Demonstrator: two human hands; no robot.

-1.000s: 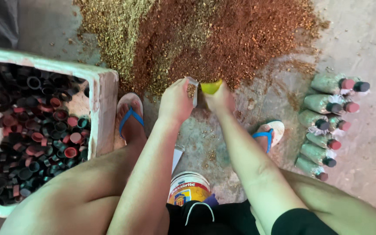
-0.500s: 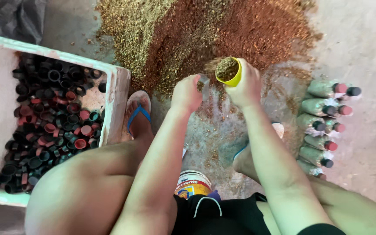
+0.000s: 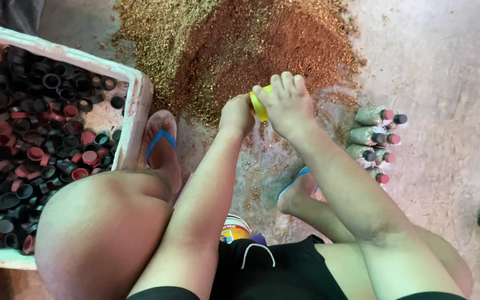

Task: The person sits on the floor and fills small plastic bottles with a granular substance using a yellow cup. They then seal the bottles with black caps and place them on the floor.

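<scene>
My right hand (image 3: 289,105) grips a small yellow cup (image 3: 258,104), tipped on its side toward my left hand (image 3: 236,114). The left hand is closed around something held against the cup's mouth; what it holds is hidden by the fingers. Both hands hover over the near edge of a heap of brown and reddish sawdust-like material (image 3: 251,50) on the concrete floor.
A white foam box (image 3: 134,105) of black and red ring caps (image 3: 40,133) stands at the left. Several filled green bags with red and black caps (image 3: 376,136) lie at the right. My feet in blue flip-flops (image 3: 161,145) flank a small can (image 3: 234,229).
The yellow cup, earlier upright and filled with material in my right hand, is now tipped sideways toward the left hand. Both hands have drawn closer together.
</scene>
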